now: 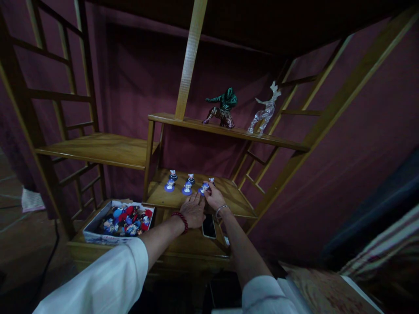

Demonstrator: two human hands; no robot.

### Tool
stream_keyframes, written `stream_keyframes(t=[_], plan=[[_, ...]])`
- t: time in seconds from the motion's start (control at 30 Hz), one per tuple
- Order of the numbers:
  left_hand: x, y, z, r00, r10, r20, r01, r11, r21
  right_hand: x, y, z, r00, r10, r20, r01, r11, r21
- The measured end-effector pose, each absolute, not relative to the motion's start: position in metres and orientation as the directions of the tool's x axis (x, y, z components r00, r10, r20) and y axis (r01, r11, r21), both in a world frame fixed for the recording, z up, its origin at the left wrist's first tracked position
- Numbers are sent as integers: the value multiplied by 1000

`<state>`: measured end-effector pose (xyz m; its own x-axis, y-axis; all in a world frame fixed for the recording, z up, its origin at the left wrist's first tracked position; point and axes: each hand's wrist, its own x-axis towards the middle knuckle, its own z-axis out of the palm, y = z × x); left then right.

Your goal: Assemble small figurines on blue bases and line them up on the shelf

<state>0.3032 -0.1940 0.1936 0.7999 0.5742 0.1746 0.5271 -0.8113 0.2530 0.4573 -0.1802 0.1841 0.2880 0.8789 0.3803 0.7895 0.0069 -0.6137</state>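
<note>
My right hand (214, 198), with a silver bangle at its wrist, grips a small purple and white figurine (203, 188) between thumb and fingers on the middle shelf (229, 196). Beside it my left hand (194, 211), wearing a red bead bracelet, rests with outstretched fingers on the shelf's front edge. To the left stand two more purple figurines, one nearer (187, 188) and one farther left (169, 185). Behind them is a row of dark-based figurines: a left one (173, 175), a middle one (190, 178) and a right one (211, 179), the last partly hidden by my fingers.
A box (98, 237) full of red, blue and black figurines sits lower left. Below my hands lies a phone (209, 226). On the upper shelf (193, 124) stand a green hooded figure (225, 107) and a clear deer (265, 111). A wooden post (190, 61) rises from that shelf.
</note>
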Motion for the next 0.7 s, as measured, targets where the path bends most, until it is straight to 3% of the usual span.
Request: stream_keyframes(t=[0.7], plan=[[304, -196, 190, 793, 574, 206, 536, -817, 213, 458, -182, 186, 277, 908, 313, 777, -20, -629]])
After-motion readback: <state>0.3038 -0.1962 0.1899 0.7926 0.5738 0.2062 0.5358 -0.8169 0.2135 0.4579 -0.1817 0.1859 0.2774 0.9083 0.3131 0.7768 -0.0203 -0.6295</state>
